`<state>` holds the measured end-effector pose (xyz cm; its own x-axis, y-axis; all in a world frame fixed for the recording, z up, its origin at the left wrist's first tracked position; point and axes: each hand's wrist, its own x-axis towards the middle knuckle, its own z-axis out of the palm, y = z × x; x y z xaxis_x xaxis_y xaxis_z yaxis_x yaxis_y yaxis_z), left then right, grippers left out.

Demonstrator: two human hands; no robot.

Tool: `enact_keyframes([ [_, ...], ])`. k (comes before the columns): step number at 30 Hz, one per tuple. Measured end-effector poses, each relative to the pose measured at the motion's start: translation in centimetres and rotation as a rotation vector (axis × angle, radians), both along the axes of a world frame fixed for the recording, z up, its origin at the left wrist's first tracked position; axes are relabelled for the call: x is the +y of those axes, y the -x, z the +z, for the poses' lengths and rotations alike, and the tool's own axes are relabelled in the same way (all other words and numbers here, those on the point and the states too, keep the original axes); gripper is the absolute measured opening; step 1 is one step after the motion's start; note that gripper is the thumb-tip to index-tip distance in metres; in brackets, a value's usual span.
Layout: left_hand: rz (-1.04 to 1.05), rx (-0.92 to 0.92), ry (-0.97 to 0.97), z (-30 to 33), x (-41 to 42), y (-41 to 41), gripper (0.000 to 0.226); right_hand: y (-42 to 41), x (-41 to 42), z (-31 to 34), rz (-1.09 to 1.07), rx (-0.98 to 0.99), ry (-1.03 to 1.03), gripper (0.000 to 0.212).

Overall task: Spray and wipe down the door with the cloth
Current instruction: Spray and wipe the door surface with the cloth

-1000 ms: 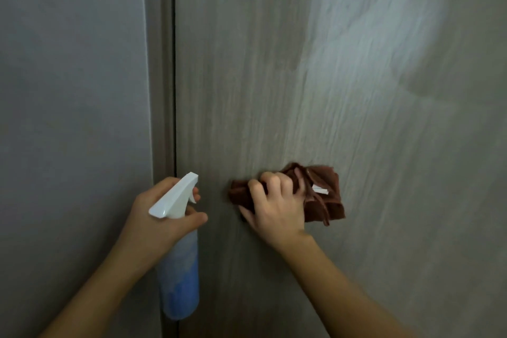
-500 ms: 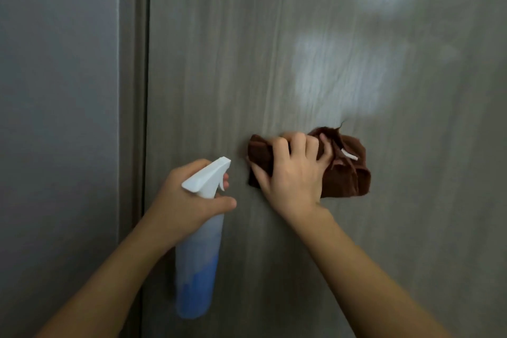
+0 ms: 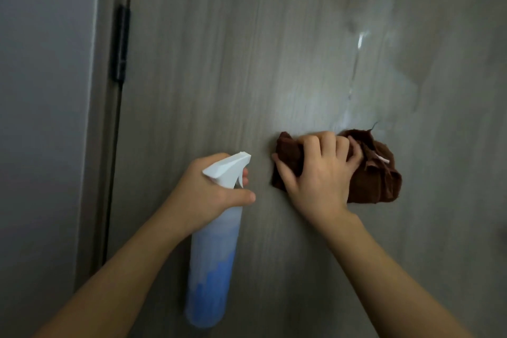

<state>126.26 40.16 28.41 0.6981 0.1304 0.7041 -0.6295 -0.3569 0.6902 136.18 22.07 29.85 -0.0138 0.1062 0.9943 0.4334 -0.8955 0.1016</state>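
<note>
A grey wood-grain door (image 3: pixel 219 63) fills most of the head view. My right hand (image 3: pixel 318 175) grips a bunched brown cloth (image 3: pixel 375 175) and presses it flat against the door. A wet streak (image 3: pixel 356 63) runs down the door above the cloth, inside a pale damp patch. My left hand (image 3: pixel 203 195) holds a spray bottle (image 3: pixel 214 255) by its neck, white nozzle pointing at the door, blue liquid in its lower half.
The door frame (image 3: pixel 107 145) runs down the left with a dark hinge (image 3: pixel 120 44) on it. A plain grey wall (image 3: pixel 41 118) lies left of the frame.
My right hand has slid the cloth to the right and slightly upward across the door. The view has shifted right, bringing the hinge into sight. The left hand keeps holding the bottle.
</note>
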Motion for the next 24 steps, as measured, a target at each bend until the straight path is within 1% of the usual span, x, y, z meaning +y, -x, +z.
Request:
enact_keyframes([
  [6, -0.074, 0.029, 0.006, 12.9, -2.2, -1.0, 0.044, -0.7, -3.2, 12.2, -0.01, -0.015, -0.033, 0.04],
  [10, -0.119, 0.038, 0.014, 20.0, -3.4, -1.3, 0.043, -1.0, -4.5, 18.2, 0.007, -0.044, -0.037, 0.038],
  [14, -0.143, 0.04, 0.0, 25.6, -4.2, -1.3, 0.047, -1.1, -5.1, 23.8, 0.013, -0.05, -0.052, 0.038],
  [18, -0.153, 0.061, 0.0, 30.2, -4.6, -1.6, 0.036, -1.2, -5.4, 28.9, 0.003, -0.054, -0.052, 0.039],
  [24, -0.152, 0.07, 0.024, 37.1, -5.7, -1.8, 0.038, -1.2, -5.5, 35.7, -0.018, -0.052, -0.058, 0.043],
])
